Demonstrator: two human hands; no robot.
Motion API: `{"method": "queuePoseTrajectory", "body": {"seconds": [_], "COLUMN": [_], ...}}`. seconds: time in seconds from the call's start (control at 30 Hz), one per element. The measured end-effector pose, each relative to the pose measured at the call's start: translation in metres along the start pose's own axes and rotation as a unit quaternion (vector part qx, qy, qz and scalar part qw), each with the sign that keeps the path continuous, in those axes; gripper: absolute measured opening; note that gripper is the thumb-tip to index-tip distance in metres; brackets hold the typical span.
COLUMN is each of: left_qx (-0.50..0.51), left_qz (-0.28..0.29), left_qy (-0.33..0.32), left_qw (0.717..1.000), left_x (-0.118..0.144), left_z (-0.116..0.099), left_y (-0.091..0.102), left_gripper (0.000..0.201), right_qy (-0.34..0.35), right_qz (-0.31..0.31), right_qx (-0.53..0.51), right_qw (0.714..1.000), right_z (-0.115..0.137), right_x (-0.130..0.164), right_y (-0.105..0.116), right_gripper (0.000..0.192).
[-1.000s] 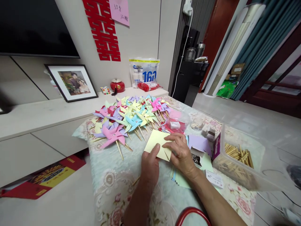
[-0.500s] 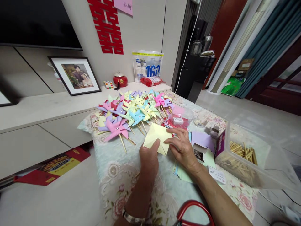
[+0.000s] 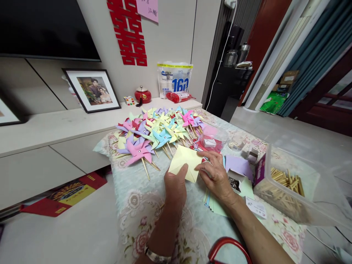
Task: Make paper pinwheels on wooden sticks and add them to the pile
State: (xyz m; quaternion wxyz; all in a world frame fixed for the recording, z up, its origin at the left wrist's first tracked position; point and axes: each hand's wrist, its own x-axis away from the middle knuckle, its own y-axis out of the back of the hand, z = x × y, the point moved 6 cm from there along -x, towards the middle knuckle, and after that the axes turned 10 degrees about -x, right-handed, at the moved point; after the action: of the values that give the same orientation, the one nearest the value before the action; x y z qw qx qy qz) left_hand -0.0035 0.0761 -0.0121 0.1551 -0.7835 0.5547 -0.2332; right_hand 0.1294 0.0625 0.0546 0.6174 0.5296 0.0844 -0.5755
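On my remote screen the left hand (image 3: 176, 189) grips a yellow paper (image 3: 184, 155) from 7 o'clock, thumb (image 3: 182, 171) on top, over the flowered tablecloth (image 3: 202, 223) near mid-view. The right hand (image 3: 217, 178), at the paper's 4 o'clock, has bent fingers (image 3: 205, 168) at its edge, though I cannot tell from here whether they pinch it. Around the paper I see pinwheels (image 3: 161, 137) between 10 and 11 o'clock, a tub (image 3: 264, 183) of sticks (image 3: 286, 182) between 3 and 4, and a red handle (image 3: 227, 240) at 5.
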Motion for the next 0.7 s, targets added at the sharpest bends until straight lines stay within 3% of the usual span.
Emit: {"method": "queuePoseTrajectory", "body": {"seconds": [0.23, 0.33, 0.4, 0.5, 0.6, 0.7], "left_qx": [-0.016, 0.001, 0.021, 0.037, 0.029, 0.013], "left_qz": [-0.008, -0.027, -0.038, -0.037, -0.006, 0.048], "left_qy": [-0.005, 0.004, 0.017, 0.029, 0.024, 0.016], "left_qw": [1.000, 1.000, 0.999, 0.998, 0.999, 0.999], "left_x": [-0.002, -0.001, -0.001, -0.002, -0.001, 0.001], "left_z": [0.001, 0.000, 0.001, 0.001, 0.002, 0.003], "left_y": [0.003, 0.004, 0.005, 0.004, 0.000, -0.005], "left_gripper": [0.044, 0.043, 0.042, 0.042, 0.042, 0.041], "right_qy": [0.005, -0.072, -0.177, -0.311, -0.355, -0.376], "right_qz": [-0.032, -0.093, -0.135, -0.110, -0.045, -0.037], "right_qx": [-0.004, -0.058, -0.130, -0.249, -0.348, -0.396], "right_qw": [0.999, 0.991, 0.966, 0.911, 0.866, 0.837], "right_z": [0.002, -0.009, -0.024, -0.040, -0.040, -0.038], "right_x": [-0.001, 0.002, 0.008, 0.017, 0.017, 0.016], "right_y": [0.003, 0.009, 0.011, 0.000, -0.014, -0.021], "right_gripper": [0.027, 0.029, 0.028, 0.027, 0.030, 0.030]}}
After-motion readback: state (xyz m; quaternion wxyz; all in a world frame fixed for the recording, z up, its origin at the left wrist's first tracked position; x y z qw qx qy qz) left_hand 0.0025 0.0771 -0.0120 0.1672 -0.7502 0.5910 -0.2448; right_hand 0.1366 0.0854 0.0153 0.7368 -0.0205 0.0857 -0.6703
